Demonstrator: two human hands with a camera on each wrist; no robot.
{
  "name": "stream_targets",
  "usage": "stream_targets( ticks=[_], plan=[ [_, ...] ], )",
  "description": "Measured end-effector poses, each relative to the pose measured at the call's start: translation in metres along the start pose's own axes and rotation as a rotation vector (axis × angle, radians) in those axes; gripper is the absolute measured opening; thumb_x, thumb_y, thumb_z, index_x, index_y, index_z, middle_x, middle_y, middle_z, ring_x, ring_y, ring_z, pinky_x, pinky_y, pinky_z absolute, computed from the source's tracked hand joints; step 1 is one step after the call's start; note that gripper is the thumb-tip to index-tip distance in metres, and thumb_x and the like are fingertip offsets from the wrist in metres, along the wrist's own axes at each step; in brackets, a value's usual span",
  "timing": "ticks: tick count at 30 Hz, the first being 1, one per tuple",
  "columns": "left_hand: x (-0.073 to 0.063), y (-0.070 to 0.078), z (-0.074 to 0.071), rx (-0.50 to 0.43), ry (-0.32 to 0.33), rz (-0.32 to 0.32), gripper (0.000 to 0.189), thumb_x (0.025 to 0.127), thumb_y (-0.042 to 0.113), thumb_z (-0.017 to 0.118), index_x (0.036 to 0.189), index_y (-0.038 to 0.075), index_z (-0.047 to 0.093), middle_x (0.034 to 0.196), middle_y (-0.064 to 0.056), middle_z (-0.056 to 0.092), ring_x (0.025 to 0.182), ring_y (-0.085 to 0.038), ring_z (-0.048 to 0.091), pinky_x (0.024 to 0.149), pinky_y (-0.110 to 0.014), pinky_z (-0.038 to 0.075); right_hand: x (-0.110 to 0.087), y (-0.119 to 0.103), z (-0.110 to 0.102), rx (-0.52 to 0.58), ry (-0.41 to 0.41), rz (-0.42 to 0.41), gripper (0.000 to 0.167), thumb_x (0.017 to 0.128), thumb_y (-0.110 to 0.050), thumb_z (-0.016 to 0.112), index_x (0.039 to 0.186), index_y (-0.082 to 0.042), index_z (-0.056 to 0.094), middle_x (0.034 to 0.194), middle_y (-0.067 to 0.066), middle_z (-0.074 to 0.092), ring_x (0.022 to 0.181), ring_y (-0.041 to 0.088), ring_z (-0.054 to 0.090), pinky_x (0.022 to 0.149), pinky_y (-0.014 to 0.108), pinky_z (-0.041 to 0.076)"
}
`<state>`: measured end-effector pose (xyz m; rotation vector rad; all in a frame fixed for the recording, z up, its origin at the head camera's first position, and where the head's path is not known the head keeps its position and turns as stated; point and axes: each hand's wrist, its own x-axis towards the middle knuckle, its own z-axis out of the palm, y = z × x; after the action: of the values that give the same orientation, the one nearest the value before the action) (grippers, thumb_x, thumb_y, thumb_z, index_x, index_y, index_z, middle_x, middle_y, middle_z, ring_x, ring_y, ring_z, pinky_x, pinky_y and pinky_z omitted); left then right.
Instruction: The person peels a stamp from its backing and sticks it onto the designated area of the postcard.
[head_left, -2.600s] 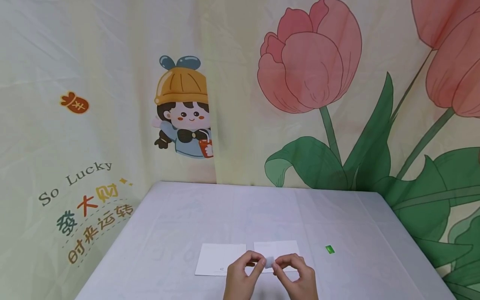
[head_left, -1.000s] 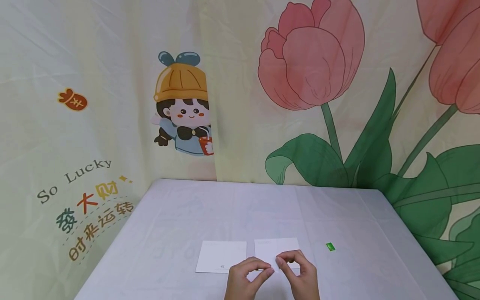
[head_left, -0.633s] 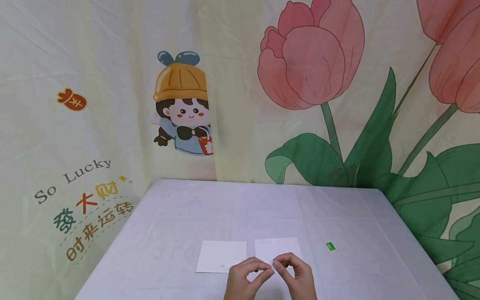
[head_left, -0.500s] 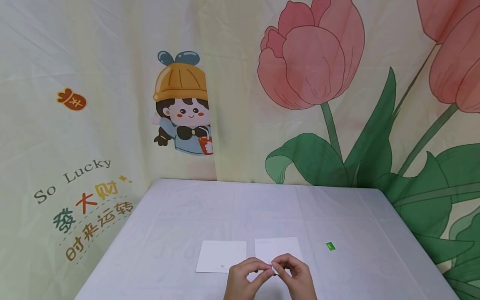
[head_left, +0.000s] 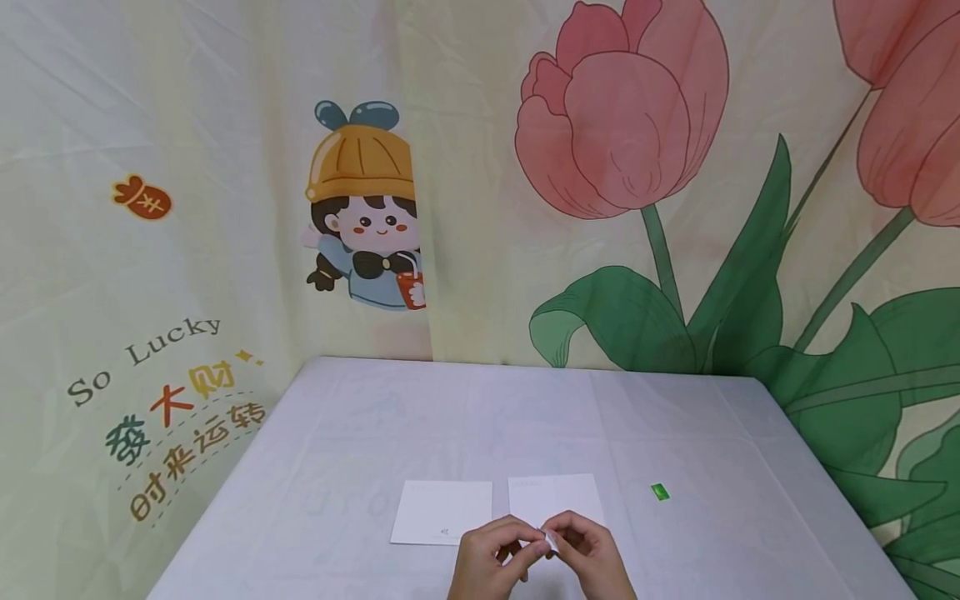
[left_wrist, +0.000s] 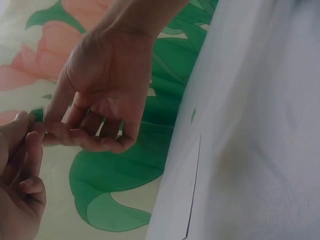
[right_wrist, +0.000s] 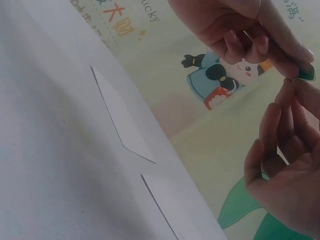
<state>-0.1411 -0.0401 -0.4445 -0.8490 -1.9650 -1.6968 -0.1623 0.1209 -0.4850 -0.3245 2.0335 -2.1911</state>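
Observation:
Both hands meet low in the middle of the head view. My left hand (head_left: 491, 557) pinches a small sticker-like piece (head_left: 552, 546) between thumb and fingertips, and the fingertips of my right hand (head_left: 592, 557) pinch it from the other side. Its pale side shows in the head view. From the wrists, the same green piece (left_wrist: 37, 115) appears between the fingertips, mostly covered by them. Two white cards lie flat beyond the hands: a left card (head_left: 441, 507) with a tiny printed mark, and a right card (head_left: 553, 492) partly hidden by the right hand.
A green shiny sticker-like rectangle (head_left: 660, 492) lies on the white tablecloth (head_left: 720, 450) to the right of the cards. Behind the table hangs a printed curtain (head_left: 480, 208) with tulips and a cartoon figure.
The right hand came away from the left, then returned to it, and its fingertips have closed on the piece again. The left hand has barely moved. The cards and green rectangle lie as before.

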Motion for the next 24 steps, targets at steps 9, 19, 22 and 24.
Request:
stream_targets(
  ticks=[9,19,22,24],
  plan=[
    [-0.0008,-0.0011,-0.0005,0.019,-0.009,-0.010,0.003,0.079,-0.001,0.068,0.077,0.001,0.067,0.069,-0.008,0.063,0.042,-0.006,0.049,0.039,-0.013,0.036,0.0002,-0.0010,-0.0004,0.020,-0.026,-0.014,0.031,0.089,-0.008,0.059,0.097,0.021,0.051,0.083,-0.004,0.062,0.076,0.009,0.058,0.072,0.026,0.049],
    [-0.0010,0.0014,-0.0002,0.049,-0.005,-0.029,0.005,0.079,-0.001,0.068,0.076,0.003,0.067,0.067,-0.005,0.063,0.043,-0.003,0.050,0.040,-0.011,0.032,-0.0015,-0.0030,0.0018,0.000,0.058,-0.024,0.029,0.084,-0.008,0.065,0.099,0.016,0.055,0.087,0.001,0.063,0.082,0.013,0.060,0.075,0.027,0.050],
    [-0.0018,0.0010,0.0005,0.041,-0.004,-0.038,0.005,0.079,0.000,0.068,0.077,0.003,0.066,0.068,-0.005,0.063,0.043,-0.003,0.050,0.040,-0.011,0.032,-0.0018,-0.0048,0.0024,0.002,0.067,-0.020,0.032,0.083,-0.009,0.066,0.100,0.016,0.055,0.087,0.002,0.062,0.082,0.014,0.060,0.074,0.028,0.050],
    [-0.0019,0.0015,0.0009,0.037,-0.001,-0.034,0.005,0.079,0.000,0.068,0.077,0.004,0.066,0.068,-0.006,0.063,0.043,-0.004,0.051,0.040,-0.011,0.032,-0.0023,-0.0058,0.0022,0.009,0.062,-0.013,0.032,0.084,-0.009,0.066,0.100,0.016,0.055,0.087,0.002,0.063,0.082,0.015,0.060,0.074,0.029,0.050]
  ],
)
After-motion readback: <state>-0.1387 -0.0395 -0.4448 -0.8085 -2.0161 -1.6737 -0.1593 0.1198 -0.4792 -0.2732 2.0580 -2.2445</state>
